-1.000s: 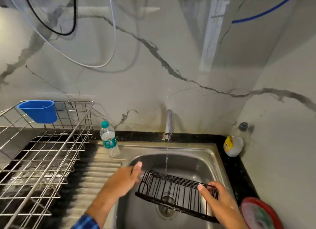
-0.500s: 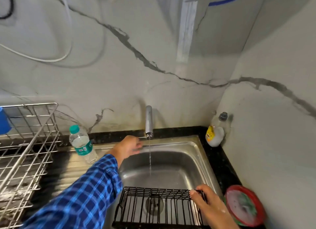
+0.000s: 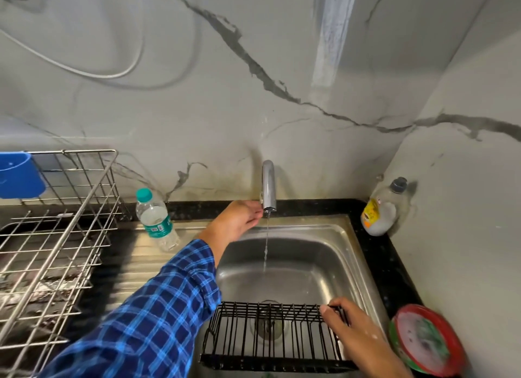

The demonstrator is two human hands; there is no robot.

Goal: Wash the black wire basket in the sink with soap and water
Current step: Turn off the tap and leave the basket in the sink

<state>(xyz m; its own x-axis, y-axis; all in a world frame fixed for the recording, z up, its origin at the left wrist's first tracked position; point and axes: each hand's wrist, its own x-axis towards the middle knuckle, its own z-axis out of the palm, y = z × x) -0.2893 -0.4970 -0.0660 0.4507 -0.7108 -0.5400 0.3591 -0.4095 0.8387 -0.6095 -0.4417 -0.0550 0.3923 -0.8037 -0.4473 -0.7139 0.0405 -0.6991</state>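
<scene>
The right hand (image 3: pixel 355 335) grips the basket (image 3: pixel 270 338) by its right end, low in the sink (image 3: pixel 310 253) over the drain — a blue sleeve (image 3: pixel 158 315) hides its left corner. Beside it a red dish (image 3: pixel 425 341) is blurred. Farther back the left hand (image 3: pixel 239 219) meets the tap (image 3: pixel 268 186) — its grip is unclear.

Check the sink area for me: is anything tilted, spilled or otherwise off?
The soap bottle in the back right corner seems to lean against the wall rather than stand upright. The thin stream from the tap lands behind the black wire basket, not on it. Nothing looks spilled or broken.
</scene>
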